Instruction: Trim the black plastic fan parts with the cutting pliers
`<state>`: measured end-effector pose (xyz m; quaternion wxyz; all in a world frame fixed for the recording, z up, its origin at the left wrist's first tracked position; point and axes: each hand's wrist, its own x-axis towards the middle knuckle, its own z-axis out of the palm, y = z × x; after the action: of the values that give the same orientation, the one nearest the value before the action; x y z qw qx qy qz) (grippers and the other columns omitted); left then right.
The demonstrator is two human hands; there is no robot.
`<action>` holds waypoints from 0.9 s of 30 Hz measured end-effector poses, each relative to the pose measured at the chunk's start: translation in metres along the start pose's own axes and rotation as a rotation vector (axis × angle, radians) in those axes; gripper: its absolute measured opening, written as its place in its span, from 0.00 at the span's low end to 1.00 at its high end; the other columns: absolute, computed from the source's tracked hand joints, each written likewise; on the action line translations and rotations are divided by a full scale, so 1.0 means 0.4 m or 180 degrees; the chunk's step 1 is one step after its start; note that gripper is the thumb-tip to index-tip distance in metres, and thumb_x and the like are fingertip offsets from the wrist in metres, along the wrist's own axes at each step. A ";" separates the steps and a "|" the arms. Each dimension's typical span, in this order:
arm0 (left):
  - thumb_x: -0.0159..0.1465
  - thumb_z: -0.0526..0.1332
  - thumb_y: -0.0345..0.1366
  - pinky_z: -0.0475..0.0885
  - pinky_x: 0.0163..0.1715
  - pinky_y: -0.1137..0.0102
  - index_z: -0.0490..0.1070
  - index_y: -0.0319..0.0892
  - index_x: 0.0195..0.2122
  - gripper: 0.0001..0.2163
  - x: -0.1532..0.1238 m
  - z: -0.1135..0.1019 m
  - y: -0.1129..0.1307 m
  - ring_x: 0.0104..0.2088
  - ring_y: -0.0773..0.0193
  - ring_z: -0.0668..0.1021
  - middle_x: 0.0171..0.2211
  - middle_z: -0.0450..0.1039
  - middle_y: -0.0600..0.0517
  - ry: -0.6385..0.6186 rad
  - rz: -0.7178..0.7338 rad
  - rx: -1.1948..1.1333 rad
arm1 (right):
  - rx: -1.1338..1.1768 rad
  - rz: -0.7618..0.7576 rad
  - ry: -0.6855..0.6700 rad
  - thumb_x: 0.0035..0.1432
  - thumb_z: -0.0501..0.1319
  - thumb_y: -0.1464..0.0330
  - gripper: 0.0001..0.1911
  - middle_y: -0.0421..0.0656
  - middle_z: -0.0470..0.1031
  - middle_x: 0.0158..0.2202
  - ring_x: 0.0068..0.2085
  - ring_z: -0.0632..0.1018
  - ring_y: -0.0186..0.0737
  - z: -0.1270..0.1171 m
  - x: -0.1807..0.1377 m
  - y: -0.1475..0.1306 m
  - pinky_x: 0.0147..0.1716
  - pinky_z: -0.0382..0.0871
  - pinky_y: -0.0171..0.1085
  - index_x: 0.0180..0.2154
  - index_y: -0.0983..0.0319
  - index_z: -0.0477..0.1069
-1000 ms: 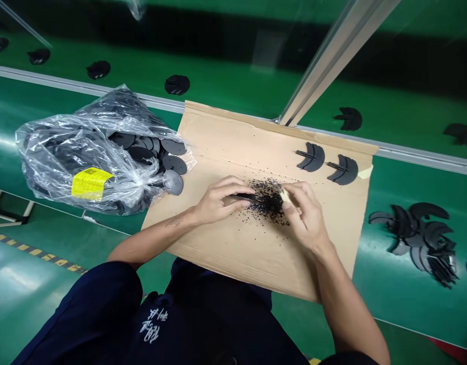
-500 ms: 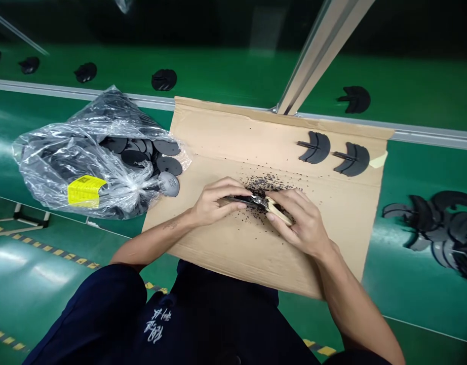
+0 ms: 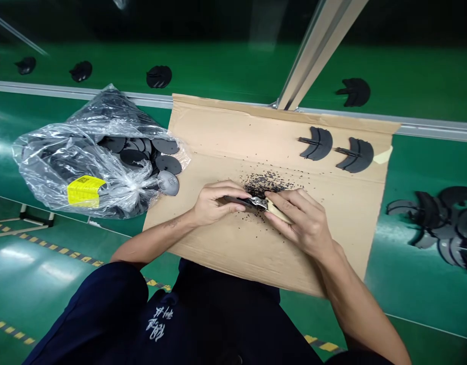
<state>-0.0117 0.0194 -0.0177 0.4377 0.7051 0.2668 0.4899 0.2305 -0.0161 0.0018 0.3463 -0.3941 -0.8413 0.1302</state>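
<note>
My left hand (image 3: 214,204) pinches a flat black plastic part (image 3: 233,199) by its edge, above the cardboard sheet. My right hand (image 3: 304,215) is closed around nippers with pale yellow handles (image 3: 278,211). Their metal jaws (image 3: 258,202) meet the right end of the black part, between my two hands. How far the jaws are parted cannot be made out. Beneath the hands lies a heap of small black plastic clippings (image 3: 266,183), thickest just behind the jaws.
Brown cardboard (image 3: 214,253) covers the green table. On its far right lie two curved black parts (image 3: 320,144). To the left rests a clear plastic bag (image 3: 66,157) of black discs; to the right, a pile of black parts (image 3: 446,223). A slanted metal post (image 3: 309,50) stands behind.
Both hands keep nearly the same place, with the black part and nippers still held. The left hand's part looks slightly more tilted. The view has shifted a little.
</note>
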 end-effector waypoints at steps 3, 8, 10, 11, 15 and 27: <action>0.63 0.70 0.39 0.79 0.39 0.74 0.82 0.40 0.44 0.11 -0.001 0.002 0.001 0.37 0.66 0.83 0.37 0.83 0.46 -0.0017 -0.0065 -0.0039 | 0.0049 0.0023 0.0011 0.66 0.65 0.68 0.19 0.48 0.79 0.40 0.36 0.78 0.43 0.002 -0.002 -0.003 0.35 0.75 0.40 0.58 0.62 0.71; 0.63 0.70 0.38 0.78 0.39 0.73 0.81 0.41 0.46 0.12 0.006 0.000 0.013 0.38 0.67 0.82 0.37 0.81 0.47 -0.0038 0.0062 0.0205 | 0.0134 0.0136 0.0135 0.66 0.65 0.69 0.18 0.48 0.78 0.41 0.37 0.78 0.42 -0.002 -0.004 0.010 0.35 0.74 0.40 0.56 0.62 0.72; 0.63 0.70 0.37 0.78 0.38 0.72 0.80 0.43 0.49 0.13 0.007 -0.002 0.016 0.37 0.67 0.81 0.38 0.80 0.49 -0.0107 0.0113 0.0380 | -0.0165 0.0136 0.0121 0.66 0.64 0.67 0.17 0.48 0.78 0.39 0.36 0.76 0.43 -0.005 0.000 0.013 0.34 0.73 0.41 0.56 0.63 0.72; 0.64 0.69 0.37 0.78 0.38 0.72 0.79 0.44 0.51 0.15 0.006 -0.002 0.017 0.38 0.67 0.80 0.38 0.80 0.49 -0.0168 0.0119 0.0463 | -0.0362 0.0101 0.0097 0.66 0.64 0.66 0.17 0.48 0.78 0.39 0.36 0.75 0.43 -0.005 0.003 0.013 0.34 0.72 0.41 0.55 0.64 0.72; 0.66 0.67 0.36 0.77 0.41 0.70 0.76 0.45 0.56 0.16 0.003 -0.002 0.014 0.40 0.66 0.79 0.40 0.78 0.48 -0.0424 0.0109 0.0770 | -0.1050 -0.0062 0.0004 0.67 0.64 0.64 0.18 0.48 0.79 0.37 0.35 0.73 0.44 -0.006 0.011 0.004 0.32 0.68 0.41 0.54 0.65 0.72; 0.65 0.68 0.40 0.77 0.41 0.69 0.78 0.41 0.45 0.11 0.009 0.005 0.025 0.39 0.64 0.82 0.38 0.81 0.47 -0.0136 -0.0095 0.0517 | 0.1044 0.1135 0.0184 0.63 0.67 0.60 0.17 0.47 0.80 0.42 0.40 0.80 0.45 0.028 0.000 -0.037 0.37 0.75 0.42 0.51 0.58 0.74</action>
<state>-0.0090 0.0169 -0.0075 0.3919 0.7445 0.3068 0.4449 0.2144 -0.0251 0.0011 0.4012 -0.4784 -0.7158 0.3128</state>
